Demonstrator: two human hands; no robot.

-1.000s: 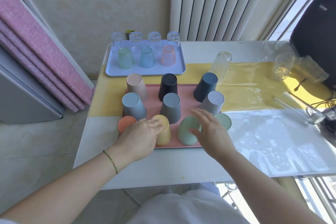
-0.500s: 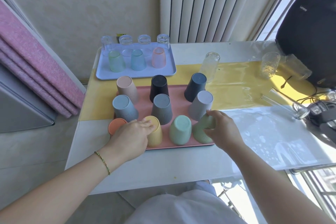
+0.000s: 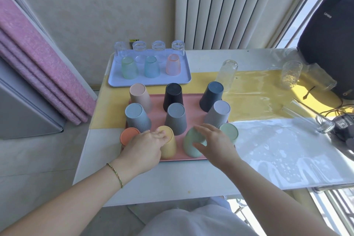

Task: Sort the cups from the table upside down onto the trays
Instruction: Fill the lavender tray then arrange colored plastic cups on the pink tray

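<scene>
Crowded pink tray (image 3: pixel 157 102); bare tabletop (image 3: pixel 283 151) rightward

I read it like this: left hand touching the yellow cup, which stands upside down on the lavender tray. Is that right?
Not quite. The left hand does touch the upside-down yellow cup, but the head view shows that cup on the pink tray, not the lavender tray behind it.
</scene>
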